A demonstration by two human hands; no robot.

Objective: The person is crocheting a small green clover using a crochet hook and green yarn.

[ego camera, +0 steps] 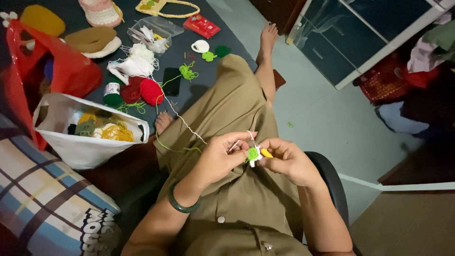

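Fingers (235, 145) of left hand (219, 158) pinched narrow on white yarn (182, 119) and the edge of a small crochet piece (253, 153), green round with white rim; right hand (289, 161) fingers closed on the piece's other side, gripping a yellow-handled hook (266, 153). Piece sits between both hands, touching both, held over the lap just above the olive dress (237, 118). A short white loop stands up from the piece. White strand runs from left fingers up-left across the dress toward the mat; a green strand (177, 149) trails beside it lower down. Green bangle (181, 205) on left wrist. Person seated on a dark chair (332, 178), bare feet out: one foot (268, 37) far forward on the pale floor, other foot (163, 122) at the mat edge. Dark mat (189, 92) ahead holds a red yarn ball (151, 91), darker red one just beside it, green spool (112, 94) left of those, white crochet heap (136, 64), black phone (171, 81), loose green yarn tangle (188, 72), small green and white crochet bits (208, 51), clear plastic box (154, 32), red packet (202, 25). Further back: tan and yellow soles, a pink-white knit item, a yellow-rimmed bag. White bag (85, 137) of mixed yarn left of the knee, red plastic bag (61, 66) behind it, plaid pillow (42, 194) at lower left. Glass-door cabinet (360, 33) at upper right, clothes heap beyond it, well apart from hands
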